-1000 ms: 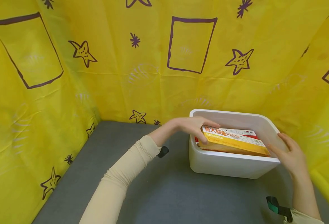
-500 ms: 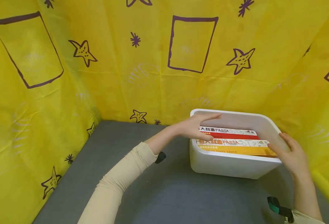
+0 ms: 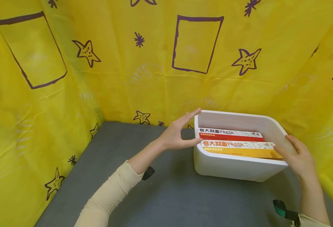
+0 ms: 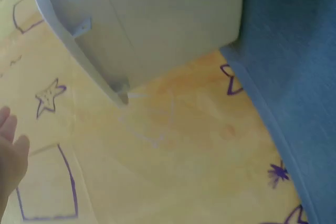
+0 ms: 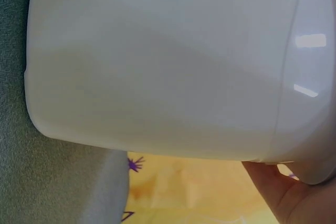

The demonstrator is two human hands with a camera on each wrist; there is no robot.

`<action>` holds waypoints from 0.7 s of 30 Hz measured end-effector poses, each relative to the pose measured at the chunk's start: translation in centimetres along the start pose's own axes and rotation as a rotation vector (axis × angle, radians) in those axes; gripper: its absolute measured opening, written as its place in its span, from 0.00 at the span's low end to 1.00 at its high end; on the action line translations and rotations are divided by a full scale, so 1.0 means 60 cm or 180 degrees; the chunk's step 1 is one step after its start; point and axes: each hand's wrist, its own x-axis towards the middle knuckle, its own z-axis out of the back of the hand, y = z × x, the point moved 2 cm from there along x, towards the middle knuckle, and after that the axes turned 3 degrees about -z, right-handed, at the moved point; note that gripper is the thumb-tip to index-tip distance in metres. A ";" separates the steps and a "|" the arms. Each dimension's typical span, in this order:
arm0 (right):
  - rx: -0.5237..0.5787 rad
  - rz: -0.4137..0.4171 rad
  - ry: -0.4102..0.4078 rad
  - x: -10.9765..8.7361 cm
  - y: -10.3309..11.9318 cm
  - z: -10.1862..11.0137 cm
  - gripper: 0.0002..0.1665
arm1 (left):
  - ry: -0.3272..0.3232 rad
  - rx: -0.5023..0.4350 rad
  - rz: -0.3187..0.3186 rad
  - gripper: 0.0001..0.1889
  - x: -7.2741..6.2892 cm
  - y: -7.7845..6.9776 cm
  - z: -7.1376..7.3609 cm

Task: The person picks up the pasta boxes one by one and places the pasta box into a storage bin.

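A white plastic storage bin stands on the grey surface. Inside it, two pasta boxes lie side by side: a red-and-white one labelled tomato sauce at the back, and a yellow-and-white one in front. My left hand is at the bin's left end, thumb and fingers spread apart, fingertips near the rim. In the left wrist view the left hand shows only partly. My right hand holds the bin's right rim, thumb on the inner side near the yellow box's end.
Yellow cloth printed with starfish and frames hangs at the back and both sides, close behind the bin. The grey surface extends to the left and front. Dark straps are on the wrists.
The yellow box, tilted up under my left hand a second ago, now lies level beside the red box. My left hand has let go and moved left to the rim. The right hand stays put.
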 end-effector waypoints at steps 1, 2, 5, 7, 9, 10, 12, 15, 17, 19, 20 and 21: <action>-0.0022 0.0005 0.0003 0.000 0.000 0.001 0.46 | -0.0090 0.0082 0.0063 0.46 -0.008 0.000 0.005; -0.0055 0.0026 0.0003 0.000 0.001 0.002 0.46 | -0.0179 0.0144 0.0126 0.46 -0.017 0.000 0.011; -0.0122 0.0047 0.0021 -0.001 0.002 0.004 0.45 | -0.0414 0.0383 0.0243 0.46 -0.041 0.001 0.027; -0.0165 0.0050 0.0035 -0.002 0.002 0.006 0.45 | -0.0564 0.0579 0.0164 0.46 -0.056 0.002 0.038; -0.0207 0.0059 0.0050 -0.002 0.002 0.007 0.45 | -0.0709 0.0835 0.0008 0.45 -0.069 0.004 0.049; -0.0229 0.0071 0.0052 -0.001 0.002 0.008 0.45 | -0.0787 0.0986 -0.0077 0.45 -0.075 0.005 0.055; -0.0283 0.0099 0.0056 -0.001 0.002 0.009 0.45 | -0.0951 0.1306 -0.0205 0.45 -0.087 0.007 0.066; -0.0404 0.0193 -0.0086 -0.001 0.004 0.013 0.44 | -0.1149 0.1768 -0.0207 0.45 -0.100 0.010 0.083; -0.0519 0.0291 -0.0305 -0.004 0.010 0.015 0.43 | -0.1262 0.2031 -0.0135 0.44 -0.107 0.012 0.093; -0.0579 0.0504 -0.0652 -0.009 0.020 0.018 0.40 | -0.1335 0.2278 -0.0024 0.45 -0.112 0.013 0.102; -0.0592 0.0615 -0.0826 -0.012 0.027 0.018 0.39 | -0.1369 0.2379 0.0027 0.45 -0.115 0.014 0.106; -0.0590 0.0734 -0.0975 -0.015 0.034 0.018 0.38 | -0.1405 0.2478 0.0080 0.45 -0.116 0.015 0.109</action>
